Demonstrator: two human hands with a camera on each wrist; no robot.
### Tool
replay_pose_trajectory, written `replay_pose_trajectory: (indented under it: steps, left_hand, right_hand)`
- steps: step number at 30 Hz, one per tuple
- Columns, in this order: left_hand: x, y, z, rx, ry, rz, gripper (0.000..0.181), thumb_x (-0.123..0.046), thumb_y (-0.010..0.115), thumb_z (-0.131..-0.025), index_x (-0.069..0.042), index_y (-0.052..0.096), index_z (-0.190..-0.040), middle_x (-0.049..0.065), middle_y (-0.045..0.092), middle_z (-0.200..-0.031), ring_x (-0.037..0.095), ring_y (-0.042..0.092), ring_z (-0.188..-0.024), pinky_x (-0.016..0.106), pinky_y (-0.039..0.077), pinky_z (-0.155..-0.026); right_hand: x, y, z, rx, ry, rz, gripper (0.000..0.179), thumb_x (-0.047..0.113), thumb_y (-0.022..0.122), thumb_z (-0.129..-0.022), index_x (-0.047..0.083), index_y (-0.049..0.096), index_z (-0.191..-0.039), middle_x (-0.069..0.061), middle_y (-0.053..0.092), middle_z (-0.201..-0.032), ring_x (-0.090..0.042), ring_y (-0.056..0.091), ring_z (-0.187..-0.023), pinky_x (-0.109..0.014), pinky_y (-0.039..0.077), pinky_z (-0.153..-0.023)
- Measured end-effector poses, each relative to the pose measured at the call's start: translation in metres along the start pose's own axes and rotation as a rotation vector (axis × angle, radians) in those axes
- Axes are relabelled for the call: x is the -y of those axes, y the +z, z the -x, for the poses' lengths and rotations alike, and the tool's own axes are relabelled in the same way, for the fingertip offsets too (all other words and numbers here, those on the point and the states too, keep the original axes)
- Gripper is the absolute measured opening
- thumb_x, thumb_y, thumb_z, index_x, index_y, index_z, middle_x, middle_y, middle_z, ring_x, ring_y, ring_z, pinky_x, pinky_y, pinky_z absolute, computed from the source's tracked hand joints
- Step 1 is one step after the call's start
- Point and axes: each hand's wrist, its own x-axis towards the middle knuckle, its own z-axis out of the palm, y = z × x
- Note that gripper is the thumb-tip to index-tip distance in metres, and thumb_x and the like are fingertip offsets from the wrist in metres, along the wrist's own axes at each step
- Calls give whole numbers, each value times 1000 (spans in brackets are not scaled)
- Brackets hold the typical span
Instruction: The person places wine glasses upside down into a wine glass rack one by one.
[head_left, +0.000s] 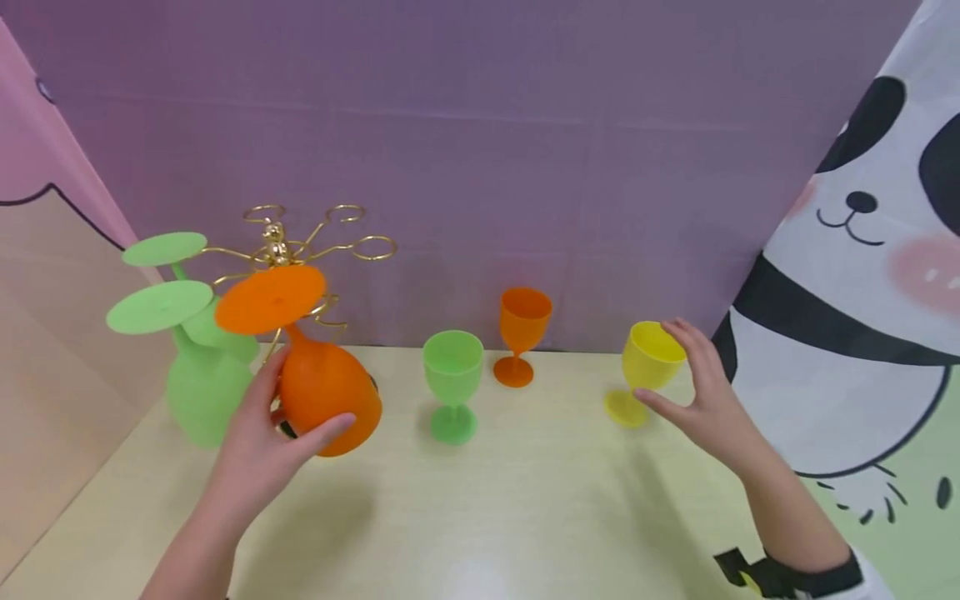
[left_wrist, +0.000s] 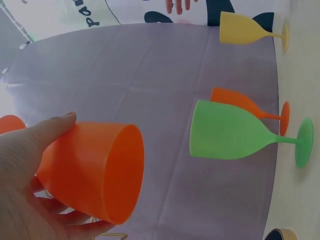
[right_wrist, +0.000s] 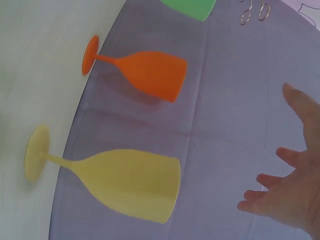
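Note:
My left hand [head_left: 258, 458] holds an orange plastic goblet [head_left: 330, 404] upside down by its bowl, thumb on one side and fingers on the other. That goblet is in front of a gold wire rack [head_left: 276, 242] with looped arms. Two green goblets are upside down at the rack's left, the nearer one [head_left: 206, 392] partly covering the other [head_left: 225, 329]. At the right, my right hand [head_left: 708, 408] is spread above and beside an upright yellow goblet [head_left: 647, 360]. In the right wrist view, a gap separates its fingers from the yellow goblet [right_wrist: 130, 182].
An upright green goblet [head_left: 453, 367] stands mid-table, with an upright orange goblet [head_left: 525, 321] behind it to the right. A purple cloth [head_left: 480, 167] rises behind the pale table [head_left: 480, 517]. A panda-printed cloth [head_left: 847, 292] hangs on the right side.

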Motion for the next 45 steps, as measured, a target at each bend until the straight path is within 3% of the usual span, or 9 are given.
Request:
replay_pose_trajectory:
  steps: [3, 6, 9, 14, 20, 30, 38, 45]
  left_hand:
    - [2, -1, 0, -18, -4, -10, 101, -31, 79, -81, -14, 14, -156, 13, 36, -151, 33, 45, -127, 25, 50, -93]
    - [5, -2, 0, -40, -5, -15, 102, -30, 79, -81, -12, 13, -156, 15, 34, -152, 34, 43, -127, 52, 47, -98]
    - [8, -4, -1, -60, -21, -7, 102, -30, 79, -81, -9, 13, -155, 18, 34, -151, 36, 41, -128, 62, 43, -98]
    - [10, -8, -3, -89, -67, 12, 101, -31, 78, -82, -11, 11, -156, 20, 33, -151, 36, 38, -131, 64, 40, -100]
    - [10, -9, -6, -126, -100, 14, 100, -32, 77, -83, -11, 12, -156, 19, 32, -152, 36, 37, -131, 63, 41, -100]
    - [12, -12, -14, -101, -76, -2, 98, -34, 74, -85, -11, 10, -156, 20, 32, -152, 40, 39, -129, 64, 42, -98]
    - [12, -13, -20, -98, -48, -20, 94, -34, 73, -86, -11, 13, -155, 22, 38, -147, 43, 46, -121, 65, 44, -95]
    - [13, -9, -24, -90, -51, -28, 95, -35, 73, -86, -13, 13, -156, 22, 40, -145, 44, 47, -119, 65, 44, -94]
  right_hand:
    - [-7, 0, -2, 4, -5, 129, 89, 13, 80, -78, 7, 27, -149, -26, 12, -157, -53, 12, -140, -80, 14, -101]
    - [-18, 0, -6, 8, -28, 255, 92, 14, 82, -74, 5, 28, -148, -30, 14, -154, -56, 16, -136, -80, 17, -100]
    - [-30, -2, -12, 37, -47, 338, 93, 15, 84, -72, 4, 29, -147, -34, 15, -153, -60, 18, -134, -80, 18, -101]
    - [-43, -5, -22, 121, -44, 398, 94, 23, 84, -74, 5, 29, -148, -36, 14, -153, -61, 15, -135, -77, 14, -106]
    - [-49, -7, -40, 243, -17, 433, 93, 28, 83, -74, 6, 30, -148, -35, 16, -152, -58, 17, -136, -76, 20, -104]
    - [-61, -14, -57, 437, -23, 416, 94, 20, 85, -73, 8, 28, -147, -37, 13, -150, -61, 20, -133, -75, 25, -103]
    - [-66, -9, -59, 458, -32, 410, 92, 17, 85, -72, 7, 31, -146, -37, 17, -149, -60, 25, -130, -73, 28, -103]
    - [-68, -6, -62, 448, -108, 428, 85, 13, 86, -70, 3, 38, -140, -37, 28, -142, -59, 32, -126, -71, 30, -103]
